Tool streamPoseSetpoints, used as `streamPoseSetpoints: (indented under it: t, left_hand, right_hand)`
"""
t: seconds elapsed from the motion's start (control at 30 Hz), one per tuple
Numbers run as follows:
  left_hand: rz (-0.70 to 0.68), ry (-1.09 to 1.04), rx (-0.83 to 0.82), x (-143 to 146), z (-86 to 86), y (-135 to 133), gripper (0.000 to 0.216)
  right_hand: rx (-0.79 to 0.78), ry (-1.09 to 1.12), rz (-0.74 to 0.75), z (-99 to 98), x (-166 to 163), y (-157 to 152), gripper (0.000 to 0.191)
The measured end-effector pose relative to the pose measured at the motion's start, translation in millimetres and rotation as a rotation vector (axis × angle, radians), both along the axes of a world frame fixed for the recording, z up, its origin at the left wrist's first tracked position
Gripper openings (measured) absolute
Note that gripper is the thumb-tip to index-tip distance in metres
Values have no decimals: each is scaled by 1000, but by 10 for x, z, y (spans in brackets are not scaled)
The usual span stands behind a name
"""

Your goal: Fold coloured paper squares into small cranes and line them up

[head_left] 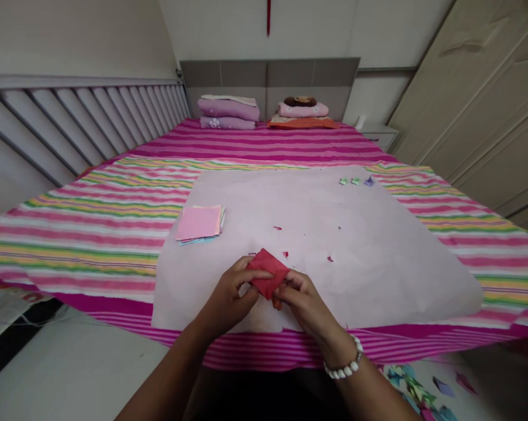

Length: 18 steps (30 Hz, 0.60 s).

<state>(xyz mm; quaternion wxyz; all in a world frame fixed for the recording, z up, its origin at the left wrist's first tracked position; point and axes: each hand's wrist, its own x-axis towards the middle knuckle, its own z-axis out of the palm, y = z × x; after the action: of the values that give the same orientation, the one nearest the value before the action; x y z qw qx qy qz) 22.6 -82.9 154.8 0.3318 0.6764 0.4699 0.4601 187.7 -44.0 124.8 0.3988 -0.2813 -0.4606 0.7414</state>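
A folded red paper [267,273] is held just above a large pale sheet [316,234] spread on the striped bed. My left hand [228,295] pinches its left side with fingers closed on it. My right hand [299,298], with a white bead bracelet at the wrist, grips the right side, fingers curled on the paper. A stack of coloured paper squares [200,223], pink on top, lies to the left on the sheet. Three small folded paper pieces [355,181] sit at the sheet's far right.
Tiny red paper scraps [285,254] dot the sheet. Folded blankets and pillows [228,111] lie by the headboard. A slatted rail [92,117] runs along the left. More folded paper pieces [421,392] lie on the floor at lower right. Wardrobe doors [478,88] stand right.
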Motion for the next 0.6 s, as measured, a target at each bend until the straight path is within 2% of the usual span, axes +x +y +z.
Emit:
streamPoseSetpoints:
  t: [0.1, 0.2, 0.33, 0.47, 0.6]
  left_hand:
    - [-24, 50, 29, -2, 40, -22, 43]
    - [-36, 23, 26, 17, 40, -22, 31]
    - [147, -155, -41, 36, -32, 19, 17]
    - [235, -203, -181, 26, -78, 30, 21]
    - [269, -154, -207, 23, -55, 14, 32]
  right_hand:
    - [-42, 38, 30, 16, 14, 9, 19]
    - [-62, 14, -11, 12, 3, 34, 21]
    - [-25, -12, -65, -12, -20, 58, 20]
    - [23, -46, -104, -12, -27, 56, 19]
    - [55, -72, -145, 0, -21, 55, 19]
